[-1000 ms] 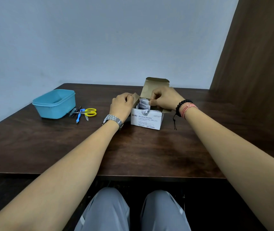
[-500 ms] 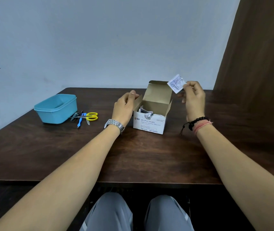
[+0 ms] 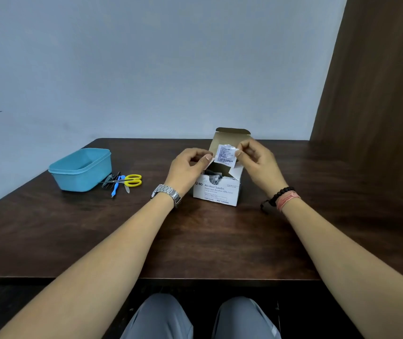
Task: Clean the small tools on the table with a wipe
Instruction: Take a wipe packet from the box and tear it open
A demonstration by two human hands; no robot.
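Note:
A small white wipe packet with printed text is held up over the open alcohol swab box in the middle of the table. My right hand pinches the packet's right edge. My left hand meets its left edge with thumb and fingers curled. The small tools lie to the left: yellow-handled scissors, a blue-handled tool and some dark metal pieces, none of them touched.
A light blue plastic tub stands beside the tools at the left of the dark wooden table. A wood panel rises at the right. My knees show below the table's front edge.
My right hand drew a packet out of the box, lifted it, then brought it down and left over the box. My left hand left the box flap and came to the packet.

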